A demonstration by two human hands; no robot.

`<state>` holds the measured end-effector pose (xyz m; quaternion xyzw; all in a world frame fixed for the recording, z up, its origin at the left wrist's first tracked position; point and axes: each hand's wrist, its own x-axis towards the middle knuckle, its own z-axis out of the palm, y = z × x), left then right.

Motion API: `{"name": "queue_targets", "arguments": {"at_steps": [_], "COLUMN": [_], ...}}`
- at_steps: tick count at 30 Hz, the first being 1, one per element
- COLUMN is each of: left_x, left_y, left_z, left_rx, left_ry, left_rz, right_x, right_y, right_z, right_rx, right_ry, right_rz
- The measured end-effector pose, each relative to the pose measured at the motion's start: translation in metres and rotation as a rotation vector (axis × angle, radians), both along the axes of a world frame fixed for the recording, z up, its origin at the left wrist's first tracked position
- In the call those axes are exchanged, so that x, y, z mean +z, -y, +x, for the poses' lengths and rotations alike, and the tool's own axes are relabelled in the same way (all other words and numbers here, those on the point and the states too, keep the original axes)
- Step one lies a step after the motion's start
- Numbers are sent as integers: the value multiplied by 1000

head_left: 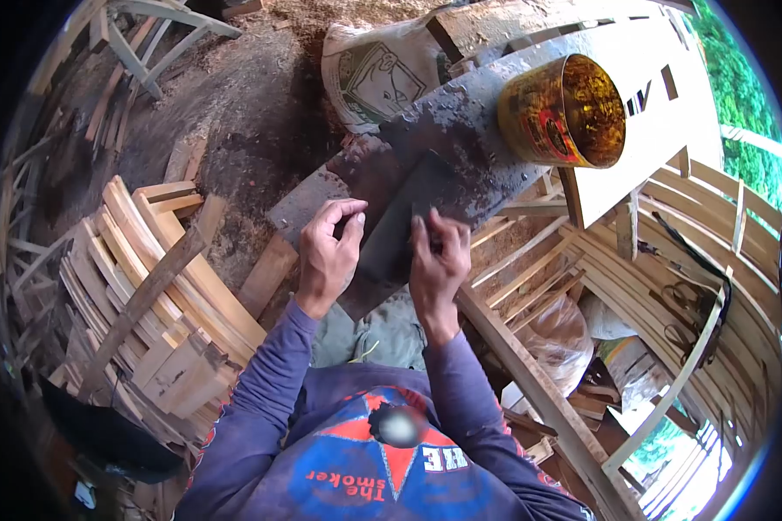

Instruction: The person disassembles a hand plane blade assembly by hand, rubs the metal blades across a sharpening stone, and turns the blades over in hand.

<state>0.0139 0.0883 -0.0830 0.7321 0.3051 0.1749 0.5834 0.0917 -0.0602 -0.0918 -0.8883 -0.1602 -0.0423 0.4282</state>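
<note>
A dark rectangular block [406, 217] lies slantwise on a stained grey board in front of me. My left hand [333, 247] is raised at the block's left side, thumb and index finger curled toward each other; anything between them is too small to make out. On the other side, my right hand [440, 260] is beside the block's right edge with its fingers bent in; what they hold, if anything, is hidden. The board [487, 187] is spotted with dark residue. A yellow-brown tin [539, 117] stands on its far right part, open at the top and stained inside.
Stacked curved wooden pieces [161, 278] lie at the left. A printed white sack [378, 74] sits behind the board. Wooden slats and a long beam [539, 391] are at the right, near clear plastic [558, 343]. A black object [104, 434] is at lower left.
</note>
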Motion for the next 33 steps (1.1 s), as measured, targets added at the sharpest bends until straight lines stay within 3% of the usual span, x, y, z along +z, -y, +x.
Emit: {"name": "queue_targets", "arguments": {"at_steps": [3,6,7,8,10,12,14,16,19,27,29,33], "left_x": [1,15,15,16,17,23,34,53,72,83,76,72], "left_y": [6,5,3,1,-1,1,6,10,-2,-6,-5,-14], "left_z": [9,23,25,25,26,29,33,35,33,32,33,38], "left_rx": [-11,-3,4,14,8,-11,-39,-61,-97,-110,-95,-106], "left_ry": [-1,-36,-46,-48,-50,-42,-34,103,36,12,23,0], "left_rz": [7,-165,-150,-150,-193,-286,-380,-733,-711,-604,-625,-660], "right_x": [4,0,4,-1,27,34,45,62,73,64,70,69], "right_y": [-29,-22,-14,-6,2,14,19,12,4,0,-5,1], "right_z": [39,34,25,15,7,5,4,0,-2,-13,-14,-23], "right_rx": [-26,-25,-43,-158,-331,-331,-247,-262,-93,-104,-115,-51], "right_ry": [164,55,-57,-320,-522,-652,-980,-1064,-1238,-1198,-952,-772], "right_rz": [15,80,132,438,662,819,1010,1016,1047,1035,819,504]}}
